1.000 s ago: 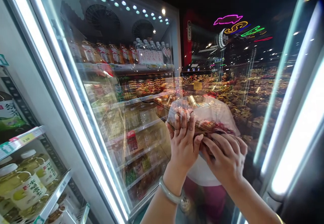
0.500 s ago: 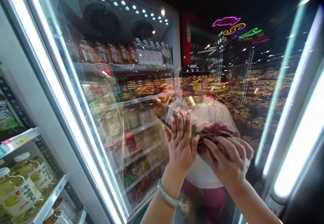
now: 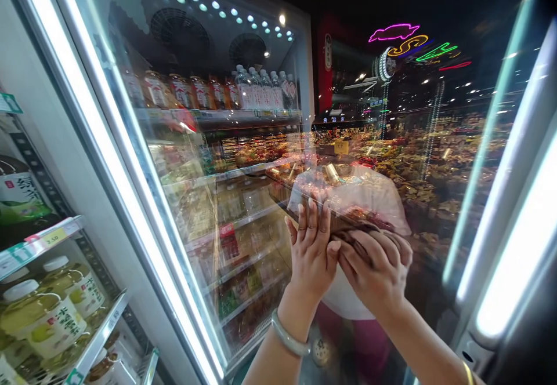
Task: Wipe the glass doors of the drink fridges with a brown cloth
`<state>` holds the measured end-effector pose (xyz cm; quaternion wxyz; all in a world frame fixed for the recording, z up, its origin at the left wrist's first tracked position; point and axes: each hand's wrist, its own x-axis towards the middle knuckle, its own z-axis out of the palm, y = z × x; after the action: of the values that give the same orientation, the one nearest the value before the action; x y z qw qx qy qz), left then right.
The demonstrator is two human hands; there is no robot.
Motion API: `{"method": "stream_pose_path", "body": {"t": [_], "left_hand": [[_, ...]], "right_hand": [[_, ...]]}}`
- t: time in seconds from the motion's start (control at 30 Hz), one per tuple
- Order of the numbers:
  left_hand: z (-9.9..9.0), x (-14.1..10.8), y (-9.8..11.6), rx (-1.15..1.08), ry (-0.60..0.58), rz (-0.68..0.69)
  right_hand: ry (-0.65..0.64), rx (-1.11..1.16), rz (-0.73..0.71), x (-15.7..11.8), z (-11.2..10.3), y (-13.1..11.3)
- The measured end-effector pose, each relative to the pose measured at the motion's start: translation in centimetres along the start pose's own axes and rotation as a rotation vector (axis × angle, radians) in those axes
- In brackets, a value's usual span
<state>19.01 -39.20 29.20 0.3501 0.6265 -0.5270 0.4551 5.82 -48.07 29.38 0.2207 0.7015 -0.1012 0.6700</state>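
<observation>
Glass pane [image 3: 265, 199] stands directly before me, between a left light strip [image 3: 116, 171] and a right light strip [image 3: 517, 257], with bottles [image 3: 54, 327] on a shelf [image 3: 99, 336] at near left; my left hand [image 3: 312, 251] appears laid against it, fingers up and slightly spread, probably to brace on the surface. My right hand [image 3: 378, 266], just beside it, is bent, knuckles raised, likely to press through the fingertips; whether it pinches anything beneath I cannot tell, reflections confusing the view.
</observation>
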Motion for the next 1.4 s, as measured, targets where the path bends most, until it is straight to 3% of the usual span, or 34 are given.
{"method": "stream_pose_path", "body": {"t": [0.07, 0.13, 0.2, 0.3, 0.43, 0.53, 0.67, 0.73, 0.8, 0.93, 1.03, 1.17, 1.27, 1.4], "left_hand": [[-0.6, 0.0, -0.6, -0.006, -0.001, -0.008], [-1.1, 0.1, -1.4, 0.005, 0.002, -0.017], [-1.5, 0.2, -2.2, 0.021, -0.007, -0.012], [-1.8, -0.1, -3.4, 0.037, -0.023, 0.012], [-2.0, -0.6, -4.5, 0.019, -0.047, 0.032], [-2.2, -0.7, -5.0, -0.043, -0.058, 0.019], [-2.2, -0.7, -4.9, -0.054, -0.046, 0.026], [-2.0, -0.9, -4.6, -0.029, -0.036, 0.017], [-1.6, -1.4, -4.0, -0.009, -0.035, 0.014], [-0.7, -2.7, -2.4, 0.0, -0.055, 0.029], [-0.4, -3.4, -1.4, -0.036, -0.086, 0.026], [-0.4, -4.2, -0.4, -0.086, -0.149, 0.011], [-0.1, -4.9, 0.6, -0.109, -0.198, 0.002], [0.7, -5.9, 2.8, -0.139, -0.23, -0.019]], "right_hand": [[0.04, -0.015, -0.033, 3.1, 0.9, -0.3], [0.118, -0.046, -0.016, 6.2, 1.2, 0.9], [0.178, -0.077, 0.034, 7.5, 0.9, 2.3], [0.152, -0.095, 0.087, 5.4, 0.4, 2.0], [-0.004, -0.015, 0.022, 1.4, 1.5, -2.7], [-0.05, 0.027, -0.032, 2.8, 2.7, -4.5], [0.049, -0.055, 0.006, 5.5, 2.0, -1.5], [0.088, -0.09, 0.022, 4.1, 0.9, 0.1], [0.075, -0.096, 0.002, 1.0, 0.0, 0.6], [-0.066, -0.02, -0.123, -4.0, -0.4, -1.1], [-0.061, -0.031, -0.163, -2.8, -0.3, -1.0], [0.029, -0.117, -0.025, -0.4, -1.5, 2.2], [-0.006, -0.097, 0.045, -2.3, -2.6, 3.1], [-0.186, -0.02, -0.022, -5.1, -4.0, 2.0]]}}
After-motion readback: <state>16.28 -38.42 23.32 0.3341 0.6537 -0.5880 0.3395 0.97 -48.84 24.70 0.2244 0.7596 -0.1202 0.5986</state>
